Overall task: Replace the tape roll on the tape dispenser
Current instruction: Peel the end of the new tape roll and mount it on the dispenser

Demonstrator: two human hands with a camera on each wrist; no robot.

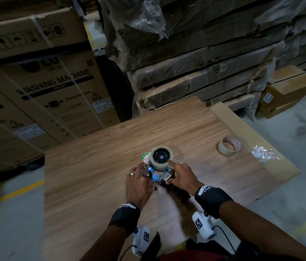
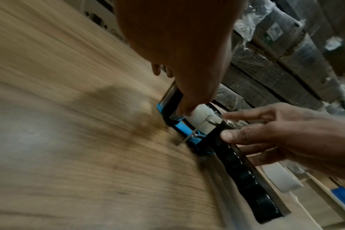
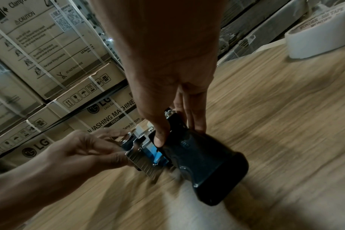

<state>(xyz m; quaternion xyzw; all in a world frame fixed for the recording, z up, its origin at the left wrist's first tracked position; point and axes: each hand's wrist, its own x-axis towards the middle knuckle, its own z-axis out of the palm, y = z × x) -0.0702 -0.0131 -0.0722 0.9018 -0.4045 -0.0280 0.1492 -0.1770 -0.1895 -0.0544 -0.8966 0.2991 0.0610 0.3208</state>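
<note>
One blue-and-black handheld tape dispenser point(image 1: 160, 175) lies mid-worktop point(image 1: 95, 147), one pale tape roll point(image 1: 161, 156) mounted. Left hand point(image 1: 139, 182) pinches its metal cutter end; right hand point(image 1: 182, 177) grips the handle top. One emptied cardboard tape core point(image 1: 229, 146) sits at 2 o'clock.

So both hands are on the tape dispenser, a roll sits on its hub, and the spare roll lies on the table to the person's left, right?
Not quite: the head view shows the spare roll lying on the table to the person's right. The rest holds: left hand and right hand are on the tape dispenser, with a roll on its hub.
</note>
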